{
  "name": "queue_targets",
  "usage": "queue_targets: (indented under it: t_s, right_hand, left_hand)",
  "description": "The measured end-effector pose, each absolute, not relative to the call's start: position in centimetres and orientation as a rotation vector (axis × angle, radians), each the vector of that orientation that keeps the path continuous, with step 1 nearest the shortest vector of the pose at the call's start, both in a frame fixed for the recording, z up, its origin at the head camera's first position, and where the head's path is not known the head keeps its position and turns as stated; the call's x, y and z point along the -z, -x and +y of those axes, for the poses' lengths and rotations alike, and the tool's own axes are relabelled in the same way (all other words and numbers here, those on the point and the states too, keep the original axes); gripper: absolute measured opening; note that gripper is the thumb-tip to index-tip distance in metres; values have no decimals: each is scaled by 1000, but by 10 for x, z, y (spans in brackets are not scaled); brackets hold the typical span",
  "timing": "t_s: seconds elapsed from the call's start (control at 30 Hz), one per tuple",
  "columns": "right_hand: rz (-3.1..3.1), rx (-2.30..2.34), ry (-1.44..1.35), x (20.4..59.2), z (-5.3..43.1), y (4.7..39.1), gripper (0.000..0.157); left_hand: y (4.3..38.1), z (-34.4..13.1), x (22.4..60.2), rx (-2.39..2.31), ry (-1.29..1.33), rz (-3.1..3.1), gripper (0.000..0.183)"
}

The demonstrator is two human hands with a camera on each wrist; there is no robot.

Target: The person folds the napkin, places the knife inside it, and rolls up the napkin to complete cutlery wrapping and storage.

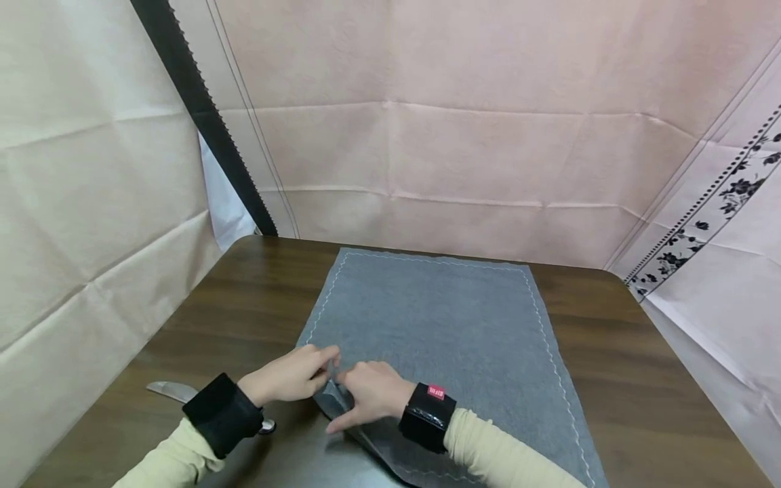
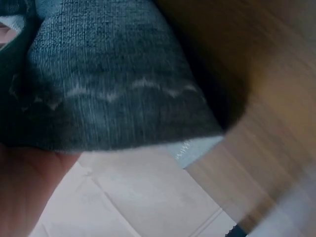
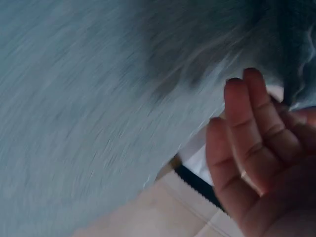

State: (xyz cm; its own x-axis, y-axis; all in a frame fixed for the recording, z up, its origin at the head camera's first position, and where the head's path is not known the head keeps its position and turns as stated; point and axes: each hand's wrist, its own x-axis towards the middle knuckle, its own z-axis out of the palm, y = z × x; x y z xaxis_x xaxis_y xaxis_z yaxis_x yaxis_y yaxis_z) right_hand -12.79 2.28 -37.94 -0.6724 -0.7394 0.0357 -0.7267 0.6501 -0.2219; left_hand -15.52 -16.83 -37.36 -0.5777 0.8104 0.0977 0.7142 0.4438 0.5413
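Note:
A grey-blue cloth (image 1: pixel 439 318) with a white wavy stitched border lies over the wooden table. Its near left edge is raised into a fold (image 1: pixel 333 401) between the two hands. My left hand (image 1: pixel 293 375) grips the lifted edge, and in the left wrist view the cloth (image 2: pixel 113 116) drapes over most of its fingers. On the other side, my right hand (image 1: pixel 377 392) holds the fold with the thumb in front. Close by in the right wrist view, several loosely bent fingers (image 3: pixel 237 131) show beside the cloth (image 3: pixel 74 123).
A table knife (image 1: pixel 171 390) lies on the wooden table (image 1: pixel 256 298) at the left, partly hidden under the left wrist. Pale hanging sheets (image 1: pixel 464 156) surround the table at the back and sides. A black strip (image 1: pixel 207 118) runs down the back left.

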Motion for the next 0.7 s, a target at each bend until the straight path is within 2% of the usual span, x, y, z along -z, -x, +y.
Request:
queue_targets:
  t_s: [0.1, 0.17, 0.27, 0.4, 0.53, 0.63, 0.7]
  right_hand:
    - [2845, 411, 1157, 379, 12, 126, 35]
    - [2914, 455, 1134, 378, 9, 126, 25]
    - [3022, 500, 1180, 377, 10, 127, 16]
    - [3048, 671, 1243, 376, 19, 132, 28]
    - [2953, 863, 1144, 375, 32, 138, 37]
    - [2902, 957, 1068, 377, 41, 142, 38]
    - [2896, 1019, 1051, 378, 44, 143, 37]
  left_hand:
    - [157, -165, 373, -851, -1335, 2549, 19]
    - [158, -163, 373, -878, -1349, 2582, 19]
    - [159, -162, 371, -905, -1359, 2644, 16]
    - [159, -166, 368, -925, -1300, 2722, 15]
    - [160, -173, 367, -911, -1292, 2788, 18]
    - [164, -171, 368, -914, -1369, 2826, 9]
    - [167, -166, 369, -918, -1408, 2856, 8]
